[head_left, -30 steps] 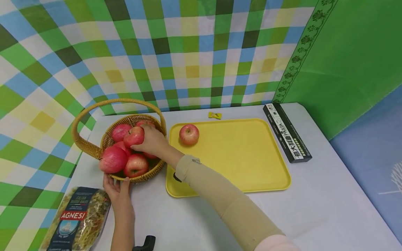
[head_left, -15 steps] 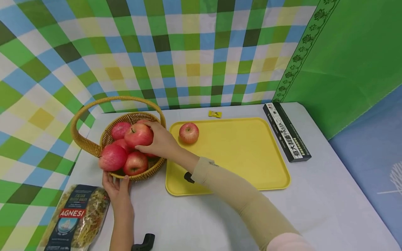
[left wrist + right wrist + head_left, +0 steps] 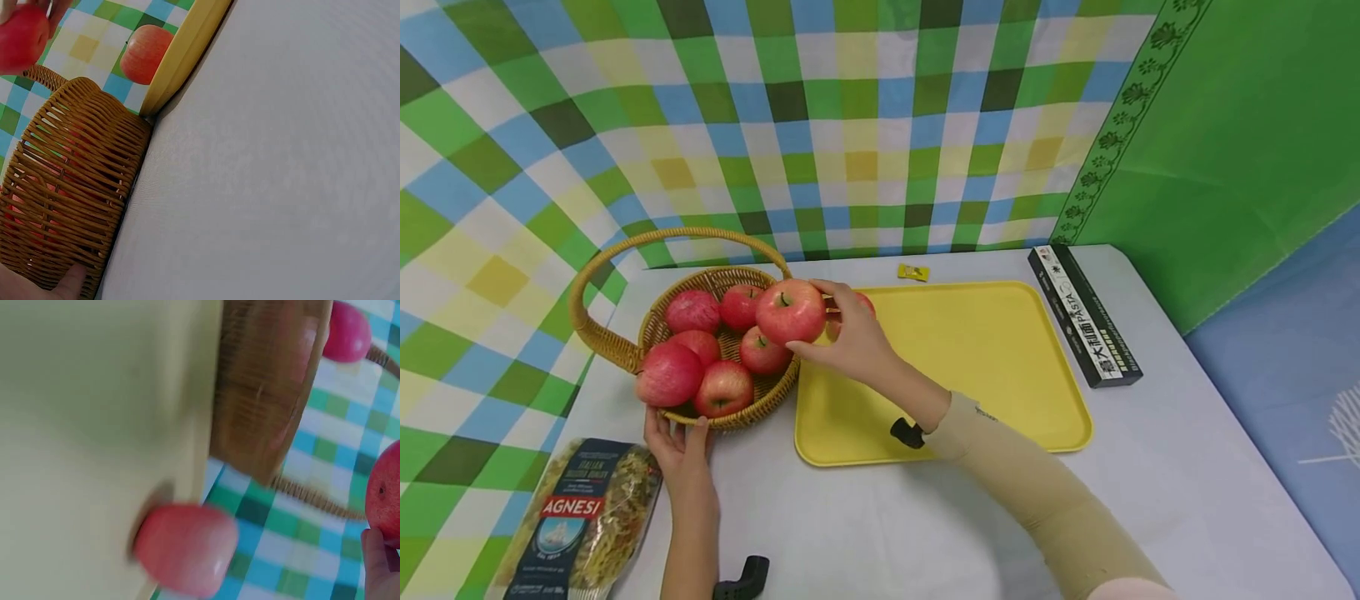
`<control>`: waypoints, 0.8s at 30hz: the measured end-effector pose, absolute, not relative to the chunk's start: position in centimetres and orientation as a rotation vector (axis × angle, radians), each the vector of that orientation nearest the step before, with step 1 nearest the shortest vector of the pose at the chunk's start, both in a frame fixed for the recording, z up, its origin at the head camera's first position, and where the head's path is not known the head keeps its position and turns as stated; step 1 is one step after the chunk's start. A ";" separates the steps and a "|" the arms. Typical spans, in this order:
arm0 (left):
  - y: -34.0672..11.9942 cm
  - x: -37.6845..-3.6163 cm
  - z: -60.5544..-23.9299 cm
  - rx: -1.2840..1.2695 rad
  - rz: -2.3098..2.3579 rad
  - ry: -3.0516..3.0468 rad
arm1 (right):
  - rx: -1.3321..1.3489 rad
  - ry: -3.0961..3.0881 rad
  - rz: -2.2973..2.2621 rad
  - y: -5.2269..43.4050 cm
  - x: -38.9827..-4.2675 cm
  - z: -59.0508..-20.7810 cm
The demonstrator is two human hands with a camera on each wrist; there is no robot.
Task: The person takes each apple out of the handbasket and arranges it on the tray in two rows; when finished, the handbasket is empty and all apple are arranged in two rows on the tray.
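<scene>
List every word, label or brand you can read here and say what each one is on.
"AGNESI": red band on the pasta bag.
"PASTA": white strip on the black box; Chinese characters beside it too small to read surely.
Small print above "AGNESI" on the bag: too small to read.
Yellow wrapper behind the tray: any print too small to read.
No text on the basket, the apples or either wrist view.

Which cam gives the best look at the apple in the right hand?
Head view: the held apple shows whole, sharp, pinched by the right hand above the basket rim. Left wrist view catches only a red piece at the top-left corner. Right wrist view shows a slice at the right edge.
</scene>
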State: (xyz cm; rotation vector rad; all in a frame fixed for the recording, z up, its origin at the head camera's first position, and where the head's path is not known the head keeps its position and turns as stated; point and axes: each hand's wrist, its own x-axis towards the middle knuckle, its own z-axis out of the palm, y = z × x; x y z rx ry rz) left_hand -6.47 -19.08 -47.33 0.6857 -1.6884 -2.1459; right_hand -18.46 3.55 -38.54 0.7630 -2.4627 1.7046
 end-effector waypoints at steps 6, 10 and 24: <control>-18.9 -6.5 -47.1 0.676 -2.139 -1.680 | 0.665 -2.387 1.689 8.5 -19.4 -39.6; -18.9 -6.5 -47.1 0.669 -2.138 -1.682 | 0.538 -2.445 1.651 12.0 -20.1 -41.0; -19.0 -6.4 -47.5 0.633 -2.140 -1.671 | 0.254 -2.726 1.602 18.3 -23.0 -45.7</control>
